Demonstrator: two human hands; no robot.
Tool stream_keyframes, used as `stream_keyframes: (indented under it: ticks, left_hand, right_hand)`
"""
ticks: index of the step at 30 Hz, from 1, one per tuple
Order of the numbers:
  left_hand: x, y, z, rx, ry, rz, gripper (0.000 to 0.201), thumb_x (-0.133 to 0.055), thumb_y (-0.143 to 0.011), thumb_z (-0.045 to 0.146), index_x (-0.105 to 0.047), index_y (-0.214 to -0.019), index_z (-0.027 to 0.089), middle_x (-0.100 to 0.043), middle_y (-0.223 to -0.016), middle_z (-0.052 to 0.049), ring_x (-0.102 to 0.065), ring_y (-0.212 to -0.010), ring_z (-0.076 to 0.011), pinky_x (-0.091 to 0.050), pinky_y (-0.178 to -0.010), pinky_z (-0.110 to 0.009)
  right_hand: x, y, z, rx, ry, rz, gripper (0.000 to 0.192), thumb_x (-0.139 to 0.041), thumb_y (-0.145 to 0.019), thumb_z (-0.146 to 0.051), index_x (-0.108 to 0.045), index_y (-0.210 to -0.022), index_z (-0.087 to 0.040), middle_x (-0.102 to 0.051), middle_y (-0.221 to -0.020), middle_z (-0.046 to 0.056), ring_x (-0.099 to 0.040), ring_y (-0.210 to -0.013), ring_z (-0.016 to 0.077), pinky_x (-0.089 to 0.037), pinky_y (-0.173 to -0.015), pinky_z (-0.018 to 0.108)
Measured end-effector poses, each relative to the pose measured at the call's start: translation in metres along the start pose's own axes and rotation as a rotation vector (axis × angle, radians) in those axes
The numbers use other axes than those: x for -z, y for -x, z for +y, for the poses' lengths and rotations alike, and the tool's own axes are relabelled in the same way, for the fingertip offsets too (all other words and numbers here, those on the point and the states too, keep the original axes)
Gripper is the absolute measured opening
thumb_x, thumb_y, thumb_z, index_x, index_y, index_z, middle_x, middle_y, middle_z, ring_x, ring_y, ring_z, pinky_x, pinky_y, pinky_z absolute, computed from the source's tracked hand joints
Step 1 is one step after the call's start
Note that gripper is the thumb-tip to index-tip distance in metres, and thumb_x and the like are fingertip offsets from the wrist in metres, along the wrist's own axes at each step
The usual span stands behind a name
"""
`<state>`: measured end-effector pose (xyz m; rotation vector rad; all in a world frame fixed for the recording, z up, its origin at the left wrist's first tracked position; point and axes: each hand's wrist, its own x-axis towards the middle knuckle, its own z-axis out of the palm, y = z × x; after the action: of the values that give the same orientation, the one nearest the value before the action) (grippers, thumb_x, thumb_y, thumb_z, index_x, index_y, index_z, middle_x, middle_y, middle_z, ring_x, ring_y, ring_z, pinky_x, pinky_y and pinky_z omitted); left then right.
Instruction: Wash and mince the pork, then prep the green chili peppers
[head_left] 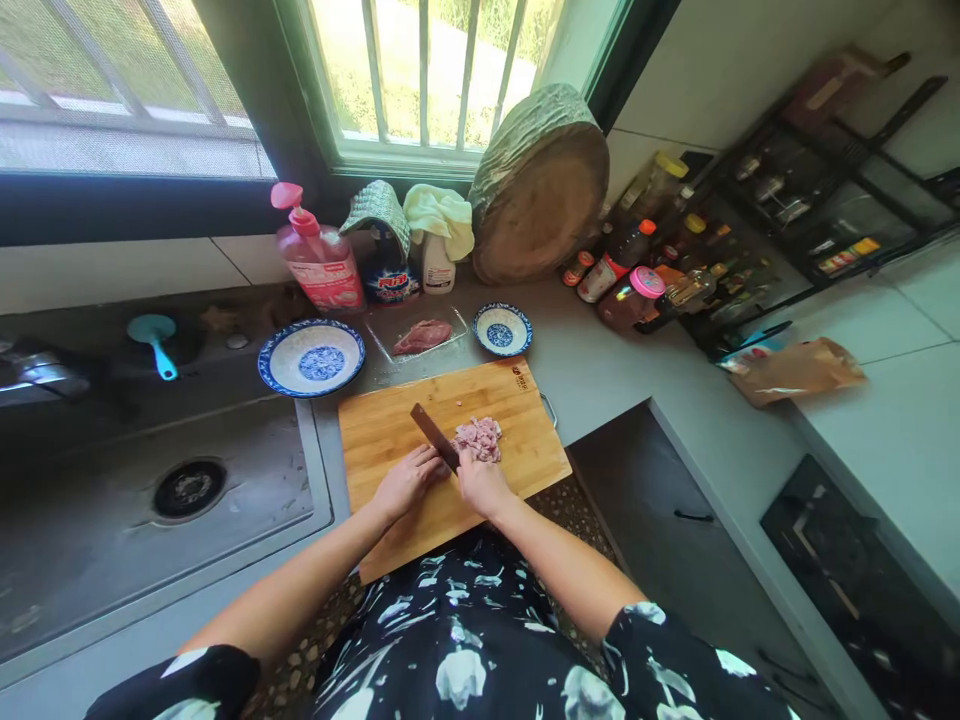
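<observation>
My right hand (480, 482) is closed around the handle end of a knife (433, 434), whose dark blade slants up and to the left over the wooden cutting board (382, 430). Close against the blade's left side is my left hand (411, 480), fingers bent together near the board; whether meat lies under them is hidden. A heap of chopped pink meat (478, 438) sits just right of the blade. Behind the board, a larger raw piece of meat (423, 337) rests on a clear tray (382, 338), between a large blue-rimmed plate (279, 362) and a small blue-patterned dish (519, 330).
To the left is a sink (255, 460) with a drain. A pink pump bottle (322, 262), cleaning bottles and a round wooden block (544, 205) line the window wall. Sauce bottles (611, 262) and a pink-lidded jar (631, 298) stand at right, near a brown paper bag (799, 370).
</observation>
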<state>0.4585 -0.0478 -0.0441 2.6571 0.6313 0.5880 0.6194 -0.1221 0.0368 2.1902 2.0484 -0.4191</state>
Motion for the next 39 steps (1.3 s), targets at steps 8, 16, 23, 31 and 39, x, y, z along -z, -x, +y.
stream_keyframes:
  ticks: [8, 16, 23, 31, 39]
  left_hand:
    - [0.001, -0.001, 0.001, -0.004, -0.018, 0.027, 0.025, -0.041, -0.088, 0.025, -0.061, -0.101, 0.016, -0.060, -0.113, -0.010, -0.054, -0.107, -0.0203, -0.043, -0.096, -0.039]
    - [-0.007, 0.009, 0.000, 0.021, -0.002, 0.050, 0.027, -0.038, -0.090, 0.025, -0.062, -0.100, 0.017, -0.062, -0.111, -0.009, -0.052, -0.111, -0.0194, -0.041, -0.099, -0.038]
    - [-0.014, 0.015, -0.003, 0.057, 0.030, 0.086, 0.026, -0.040, -0.090, 0.028, -0.062, -0.100, 0.019, -0.060, -0.116, -0.008, -0.052, -0.112, -0.0193, -0.042, -0.098, -0.040]
    - [-0.012, 0.013, -0.003, 0.049, 0.001, 0.153, 0.024, -0.046, -0.087, 0.026, -0.061, -0.103, 0.018, -0.061, -0.115, -0.009, -0.054, -0.109, -0.0202, -0.044, -0.096, -0.039]
    - [-0.025, 0.022, -0.008, 0.027, -0.024, 0.227, 0.021, -0.048, -0.086, 0.023, -0.063, -0.098, 0.016, -0.063, -0.109, -0.011, -0.056, -0.108, -0.0223, -0.047, -0.093, -0.039]
  right_hand:
    - [-0.004, 0.044, 0.009, 0.010, 0.035, -0.079, 0.024, -0.039, -0.086, -0.019, -0.042, -0.108, -0.010, -0.066, -0.076, 0.014, -0.066, -0.072, 0.0274, -0.051, -0.062, 0.035]
    - [-0.002, -0.022, -0.013, 0.032, -0.001, -0.033, 0.024, -0.040, -0.085, -0.017, -0.040, -0.108, -0.010, -0.066, -0.087, 0.016, -0.065, -0.082, 0.0244, -0.050, -0.067, 0.032]
    - [0.000, -0.006, 0.006, -0.006, -0.026, -0.002, 0.026, -0.034, -0.090, -0.026, -0.041, -0.110, -0.010, -0.065, -0.091, 0.017, -0.064, -0.084, 0.0249, -0.048, -0.072, 0.034]
    - [-0.005, 0.028, 0.012, 0.069, -0.014, -0.088, 0.030, -0.035, -0.089, -0.025, -0.038, -0.114, -0.009, -0.065, -0.084, 0.016, -0.065, -0.077, 0.0256, -0.049, -0.064, 0.033]
    - [-0.006, -0.022, -0.017, 0.074, -0.015, -0.020, 0.020, -0.040, -0.084, -0.016, -0.042, -0.104, -0.011, -0.066, -0.084, 0.015, -0.066, -0.079, 0.0258, -0.051, -0.065, 0.034]
